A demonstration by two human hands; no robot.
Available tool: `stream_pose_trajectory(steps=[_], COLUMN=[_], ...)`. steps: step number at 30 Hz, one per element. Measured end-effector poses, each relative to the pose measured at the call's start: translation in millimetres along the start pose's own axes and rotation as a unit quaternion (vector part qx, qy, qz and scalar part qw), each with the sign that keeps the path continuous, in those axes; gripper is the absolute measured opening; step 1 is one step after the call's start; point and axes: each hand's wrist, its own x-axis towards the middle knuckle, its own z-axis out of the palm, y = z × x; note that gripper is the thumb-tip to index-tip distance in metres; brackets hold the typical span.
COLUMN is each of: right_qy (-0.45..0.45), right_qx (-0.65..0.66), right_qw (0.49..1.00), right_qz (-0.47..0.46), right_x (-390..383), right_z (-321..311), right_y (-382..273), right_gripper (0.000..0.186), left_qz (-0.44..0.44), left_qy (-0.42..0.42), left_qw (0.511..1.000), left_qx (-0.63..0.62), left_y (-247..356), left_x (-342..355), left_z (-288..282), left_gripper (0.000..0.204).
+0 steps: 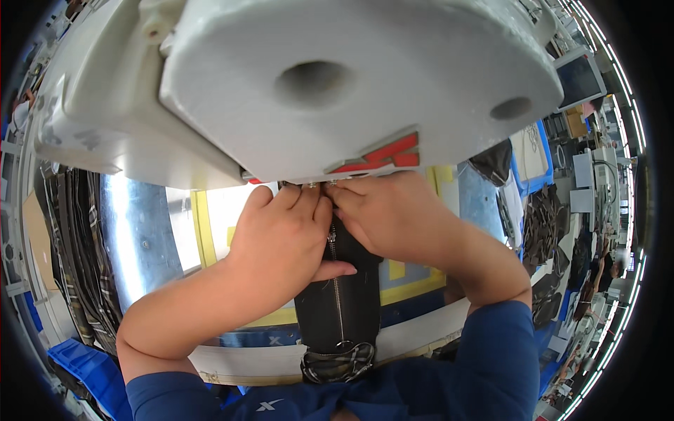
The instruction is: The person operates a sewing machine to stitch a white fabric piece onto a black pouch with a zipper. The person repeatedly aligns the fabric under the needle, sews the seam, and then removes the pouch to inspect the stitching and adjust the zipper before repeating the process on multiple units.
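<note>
A long black fabric piece with a metal zipper down its middle runs from near my body to beneath the white sewing machine head. My left hand is closed on its left side, fingers bent at the far end and thumb lying across the zipper. Opposite it, my right hand grips the fabric's right side, fingertips curled in close to the left ones. The zipper slider shows between both hands. The machine head hides the needle area and the fabric's far end.
Dark and plaid cloth pieces hang in a stack at the left, above a blue bin. Yellow tape marks the work surface. A blue tray and a pile of dark pieces lie at the right.
</note>
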Motion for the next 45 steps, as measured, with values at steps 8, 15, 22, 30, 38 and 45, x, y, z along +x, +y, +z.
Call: stream_pose_trajectory(steps=[8,15,22,30,38,45], right_qy=[0.005,-0.003,-0.008,-0.016,-0.107,0.206], right_qx=[0.005,-0.014,-0.013,-0.025,0.001,0.089], right_qw=[1.0,1.0,1.0,0.999,0.994,0.944], right_qz=[0.012,-0.007,-0.028,-0.032,0.038,0.243], right_x=[-9.4,-13.9,-12.6,-14.3,-42.4,-115.8], right_z=[-3.7,-0.8,-0.9,1.9,-17.0,-65.2], right_y=[10.3,6.5,7.9,8.4,15.1,133.9], right_gripper=[0.031,0.034,0.035,0.026,0.034,0.032], left_qz=[0.015,0.006,-0.001,0.007,0.052,0.039], left_qy=[0.041,0.031,0.013,-0.014,-0.017,0.036], left_qw=[0.998,0.999,1.0,0.998,0.997,0.998], left_qx=[-0.039,-0.013,-0.021,-0.06,-0.058,-0.022], left_y=[0.5,0.6,1.1,-0.7,17.6,15.2], left_x=[3.7,2.1,-1.2,2.6,11.6,3.2], left_z=[6.0,1.3,0.1,-4.2,7.3,27.1], left_gripper=[0.08,0.08,0.082,0.097,0.093,0.083])
